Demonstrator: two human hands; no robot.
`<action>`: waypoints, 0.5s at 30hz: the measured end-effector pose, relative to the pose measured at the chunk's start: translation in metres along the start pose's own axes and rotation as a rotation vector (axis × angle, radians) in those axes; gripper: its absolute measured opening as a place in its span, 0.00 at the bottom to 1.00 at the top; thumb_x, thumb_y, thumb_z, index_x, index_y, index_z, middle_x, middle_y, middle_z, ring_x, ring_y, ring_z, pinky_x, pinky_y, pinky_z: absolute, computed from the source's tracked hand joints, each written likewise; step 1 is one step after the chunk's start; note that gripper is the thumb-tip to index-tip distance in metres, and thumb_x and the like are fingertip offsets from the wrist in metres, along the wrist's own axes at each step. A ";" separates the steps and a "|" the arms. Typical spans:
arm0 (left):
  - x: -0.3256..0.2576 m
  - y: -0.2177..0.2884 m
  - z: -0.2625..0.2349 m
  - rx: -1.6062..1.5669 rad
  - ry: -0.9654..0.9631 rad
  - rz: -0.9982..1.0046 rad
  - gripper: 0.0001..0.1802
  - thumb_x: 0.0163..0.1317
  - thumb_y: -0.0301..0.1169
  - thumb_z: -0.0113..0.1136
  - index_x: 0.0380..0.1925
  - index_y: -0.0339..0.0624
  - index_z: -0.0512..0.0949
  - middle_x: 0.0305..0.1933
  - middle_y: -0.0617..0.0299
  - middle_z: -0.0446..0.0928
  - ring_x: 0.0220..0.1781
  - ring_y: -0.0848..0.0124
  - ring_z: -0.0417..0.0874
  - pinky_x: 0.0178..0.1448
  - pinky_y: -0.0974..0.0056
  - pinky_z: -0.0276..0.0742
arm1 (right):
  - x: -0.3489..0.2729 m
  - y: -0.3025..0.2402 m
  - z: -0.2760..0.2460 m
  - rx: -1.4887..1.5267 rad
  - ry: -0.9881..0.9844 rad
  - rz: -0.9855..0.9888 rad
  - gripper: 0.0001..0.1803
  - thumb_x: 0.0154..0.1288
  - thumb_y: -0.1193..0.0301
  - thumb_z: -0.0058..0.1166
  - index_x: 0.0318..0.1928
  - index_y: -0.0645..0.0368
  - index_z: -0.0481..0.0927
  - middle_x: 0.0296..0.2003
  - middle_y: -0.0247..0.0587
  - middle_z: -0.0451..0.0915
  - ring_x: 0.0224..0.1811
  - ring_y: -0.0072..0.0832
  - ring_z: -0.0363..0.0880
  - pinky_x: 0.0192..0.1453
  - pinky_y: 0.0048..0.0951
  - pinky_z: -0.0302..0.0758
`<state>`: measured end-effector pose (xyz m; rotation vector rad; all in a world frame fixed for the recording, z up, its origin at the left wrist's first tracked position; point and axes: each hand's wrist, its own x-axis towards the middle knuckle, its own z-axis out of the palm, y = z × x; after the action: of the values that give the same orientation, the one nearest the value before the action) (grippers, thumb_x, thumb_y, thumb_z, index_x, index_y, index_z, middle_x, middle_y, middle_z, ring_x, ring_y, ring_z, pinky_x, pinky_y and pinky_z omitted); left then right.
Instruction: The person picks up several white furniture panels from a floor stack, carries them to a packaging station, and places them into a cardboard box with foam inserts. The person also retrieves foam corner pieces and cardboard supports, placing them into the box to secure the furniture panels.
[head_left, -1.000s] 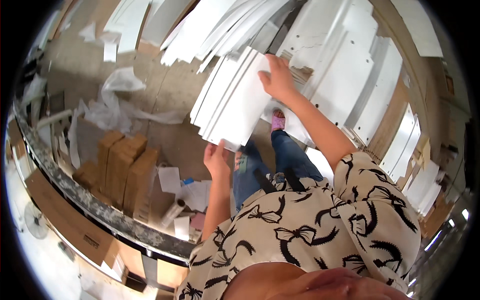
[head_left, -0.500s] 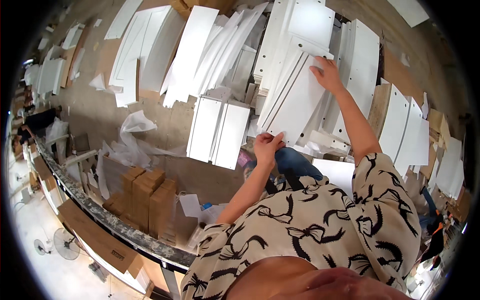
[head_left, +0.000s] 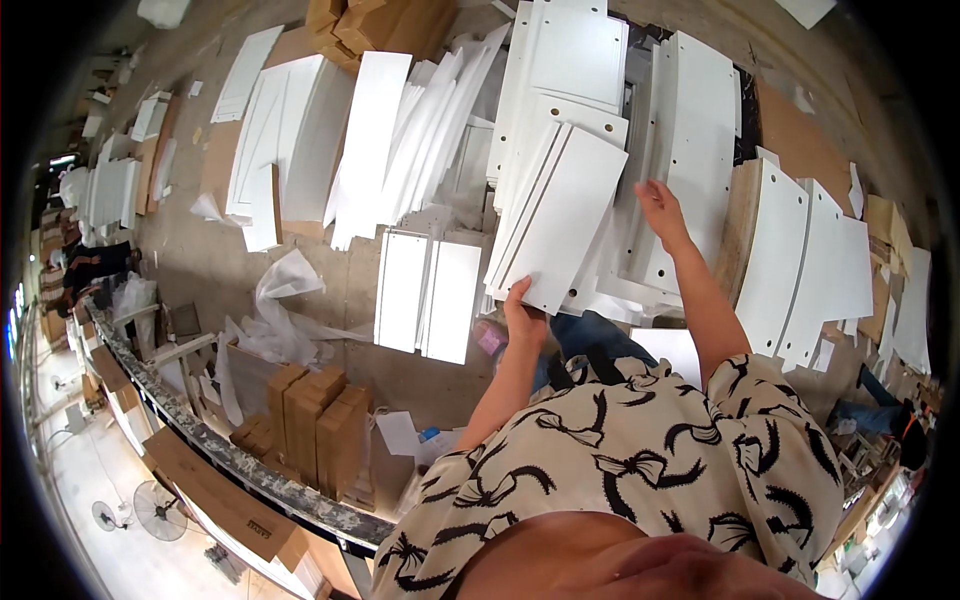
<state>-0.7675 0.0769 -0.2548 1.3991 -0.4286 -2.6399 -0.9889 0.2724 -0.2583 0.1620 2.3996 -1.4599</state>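
Nearest the body, just off the view's middle toward four o'clock, the left hand is grasping the near end of a grooved white panel, thumb showing on its face, probably because one end is enough to steady it. The panel is lying at one o'clock, slanting across a pile of white panels that seems to be bearing its weight. At two o'clock the right hand is hanging loose, gripping nothing, just beside the panel's right edge. Upright brown cartons are standing close together at eight o'clock, perhaps to save floor. Farther off, at eleven o'clock, more cartons are sitting beyond the white boards, seemingly leaving the nearer floor to these.
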 end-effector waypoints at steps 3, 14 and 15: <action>-0.007 0.007 -0.010 0.030 0.022 0.072 0.20 0.49 0.34 0.57 0.43 0.42 0.71 0.44 0.59 0.74 0.49 0.63 0.73 0.55 0.58 0.69 | 0.028 0.012 -0.021 -0.045 0.046 -0.006 0.34 0.59 0.49 0.53 0.55 0.64 0.69 0.46 0.48 0.76 0.45 0.31 0.75 0.50 0.29 0.70; -0.125 0.065 -0.157 -0.033 0.258 0.140 0.18 0.43 0.32 0.53 0.36 0.36 0.74 0.35 0.55 0.76 0.39 0.60 0.78 0.47 0.55 0.76 | 0.231 -0.014 0.041 -0.760 0.092 -0.878 0.25 0.63 0.54 0.45 0.47 0.66 0.74 0.41 0.58 0.77 0.45 0.51 0.75 0.51 0.41 0.71; -0.126 0.062 -0.188 0.011 0.311 0.169 0.14 0.42 0.33 0.55 0.32 0.41 0.76 0.31 0.58 0.75 0.36 0.63 0.78 0.43 0.57 0.76 | 0.225 -0.019 0.060 -0.916 -0.050 -0.822 0.25 0.65 0.54 0.42 0.46 0.65 0.74 0.39 0.57 0.77 0.42 0.51 0.75 0.47 0.43 0.71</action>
<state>-0.5425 0.0119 -0.2365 1.6600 -0.4976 -2.2414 -1.1927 0.1947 -0.3431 -1.1456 2.9431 -0.3836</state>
